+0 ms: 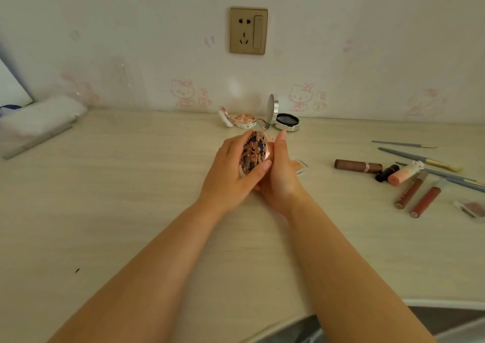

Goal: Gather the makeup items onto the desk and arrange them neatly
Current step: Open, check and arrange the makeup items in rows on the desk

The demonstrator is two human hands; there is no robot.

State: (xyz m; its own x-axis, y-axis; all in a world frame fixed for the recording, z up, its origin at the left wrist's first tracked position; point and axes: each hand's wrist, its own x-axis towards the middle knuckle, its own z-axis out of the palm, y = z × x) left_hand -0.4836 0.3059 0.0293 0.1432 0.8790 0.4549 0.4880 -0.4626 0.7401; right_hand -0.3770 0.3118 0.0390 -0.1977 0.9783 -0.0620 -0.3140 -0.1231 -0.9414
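Observation:
A round rose-gold compact [253,152] with a dark blue patterned lid is held upright on edge over the middle of the pale wooden desk [131,198]. My left hand [231,172] wraps its lid side, and my right hand [279,174] cups its back with the fingers straight. Behind them two open compacts stand by the wall: a small pink-and-white one [240,119] and a silver one with a dark pan [284,119]. A small square pan [300,165] peeks out from behind my right hand.
At the right lie a brown lipstick [358,166], a black tube [387,172], a peach bottle [405,173], two red lip glosses [417,194], several grey brushes [420,157] and a small clear pan [471,207]. White folded cloth [39,116] rests far left. A wall socket [248,30] sits above.

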